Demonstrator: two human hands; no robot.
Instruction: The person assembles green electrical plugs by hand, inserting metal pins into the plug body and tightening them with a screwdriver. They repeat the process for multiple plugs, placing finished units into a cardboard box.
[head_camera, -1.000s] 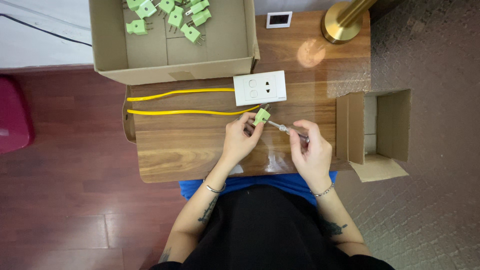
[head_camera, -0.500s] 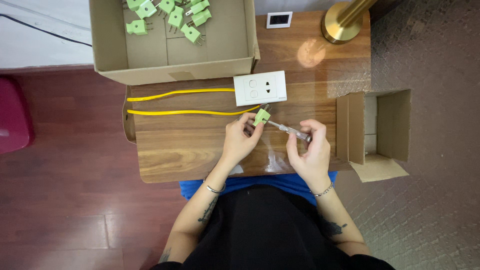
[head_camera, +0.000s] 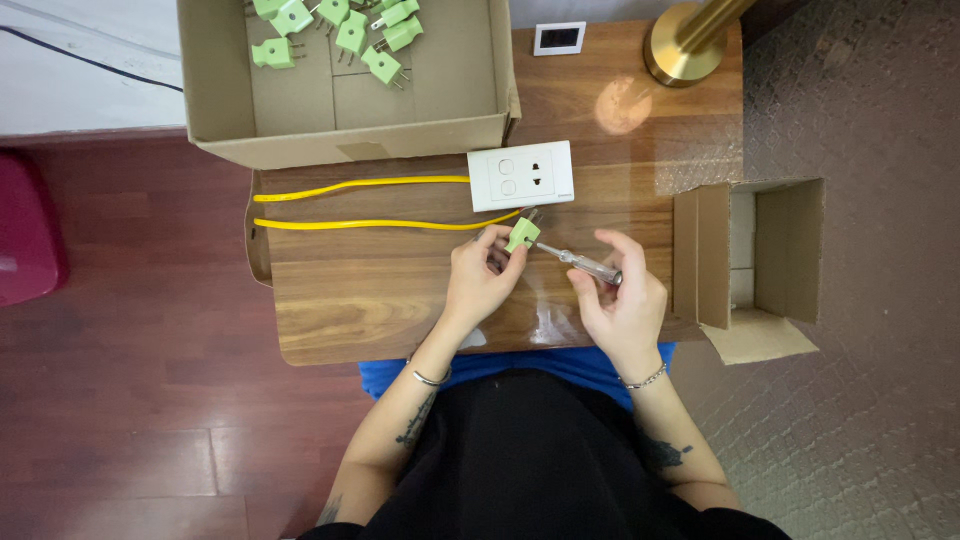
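**Green plug held at screwdriver tip**

Left hand (head_camera: 482, 282) pinches the green plug (head_camera: 521, 235) in closed fingertips above the wooden table (head_camera: 380, 300), just below the white socket plate (head_camera: 521, 175). Right hand (head_camera: 622, 300) grips the screwdriver (head_camera: 580, 263), its tip touching the plug.

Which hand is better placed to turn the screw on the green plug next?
Right, likely. The right hand holds the screwdriver with its tip at the green plug. The left hand is busy gripping the plug, steadying it above the table.
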